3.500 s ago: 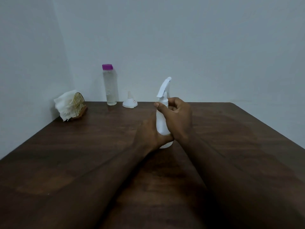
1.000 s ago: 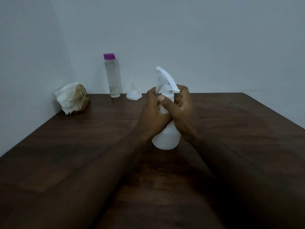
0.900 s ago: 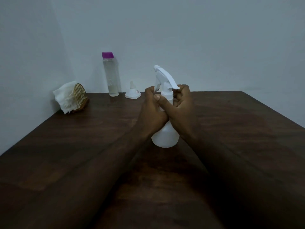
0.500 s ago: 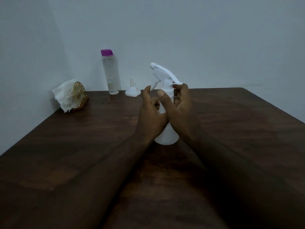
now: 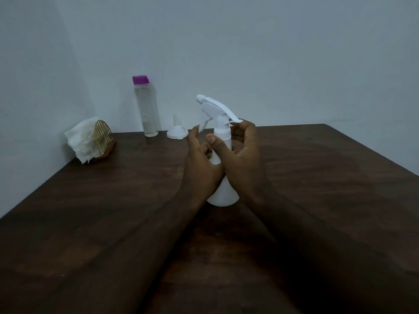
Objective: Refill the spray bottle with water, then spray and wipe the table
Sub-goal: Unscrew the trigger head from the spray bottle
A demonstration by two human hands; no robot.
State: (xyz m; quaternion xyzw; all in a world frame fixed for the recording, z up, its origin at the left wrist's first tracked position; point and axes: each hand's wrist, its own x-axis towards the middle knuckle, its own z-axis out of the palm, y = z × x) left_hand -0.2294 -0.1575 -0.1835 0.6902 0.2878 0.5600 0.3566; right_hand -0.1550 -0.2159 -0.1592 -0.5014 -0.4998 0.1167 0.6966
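1. At mid surface (image 5: 113,200), between both hands: spray bottle (image 5: 223,193) standing upright; since 3.5 s ago its spray head (image 5: 215,107) has swung round, and the nozzle now points left
2. Left hand (image 5: 201,168) holds the body, one finger straight beside the trigger (image 5: 204,124); right hand (image 5: 244,159) is curled round the neck, thumb across the front
3. Bottle white, opaque, widening toward the base
4. Small red mark on the white funnel (image 5: 177,131) behind, too small to read

Table (image 5: 113,200): dark wood.
Upper left: napkin holder (image 5: 103,141), water bottle (image 5: 147,109) and funnel (image 5: 177,131) are set near the far edge.
Centre: spray bottle (image 5: 223,191) is stood upright.
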